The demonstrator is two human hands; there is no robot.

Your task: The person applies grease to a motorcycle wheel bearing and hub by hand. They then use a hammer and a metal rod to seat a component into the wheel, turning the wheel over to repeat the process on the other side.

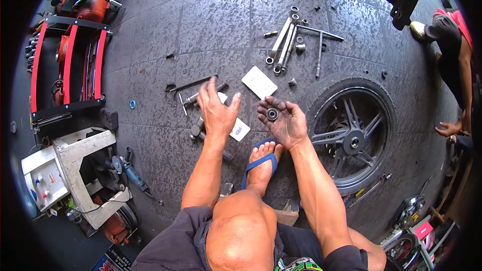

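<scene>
My right hand (290,126) is turned palm up, its fingertips blackened with grease. A small round ball bearing (272,114) rests on its fingers. To the left, my left hand (219,109) is raised with thumb and fingers apart, holding nothing. Below and beside it on the floor are a metal bar (193,83), a T-shaped tool (183,104) and a hammer-like tool (197,131), partly hidden by the hand and forearm. One white box (259,82) lies just beyond my hands, and a smaller white box (240,129) lies between my forearms. A spoked motorcycle wheel (354,140) lies flat to the right.
Several wrenches (285,45) and a T-handle wrench (320,45) lie ahead. At the left stand a red-and-black tool rack (70,65), a red compressor (93,7) and a worn white stand (83,165), with a blue angle grinder (131,173) nearby. Another person (454,55) is at the right.
</scene>
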